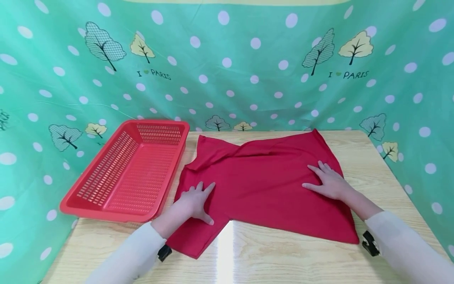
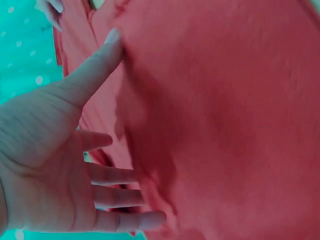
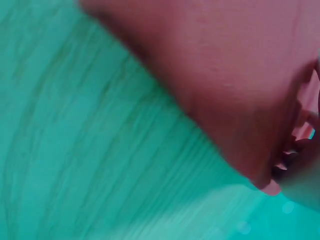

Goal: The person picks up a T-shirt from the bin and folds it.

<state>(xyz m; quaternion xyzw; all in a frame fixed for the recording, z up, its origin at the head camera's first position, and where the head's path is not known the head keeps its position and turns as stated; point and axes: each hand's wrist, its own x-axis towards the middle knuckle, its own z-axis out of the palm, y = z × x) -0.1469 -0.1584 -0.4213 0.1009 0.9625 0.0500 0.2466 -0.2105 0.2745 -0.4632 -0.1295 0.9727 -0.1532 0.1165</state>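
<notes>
From the head camera, a red shirt [image 1: 269, 185] lies spread over the middle of the desk [image 1: 283, 256], reaching its far edge. The left hand [image 1: 195, 201] rests flat on the shirt's left part, fingers straight; the right hand [image 1: 328, 181] presses flat on its right part. A red basket [image 1: 131, 169] overhangs the desk's left edge.

The left wrist camera shows spread fingers [image 2: 115, 177] against the cloth.

The right wrist picture is blurred; its grip is hard to make out.
</notes>
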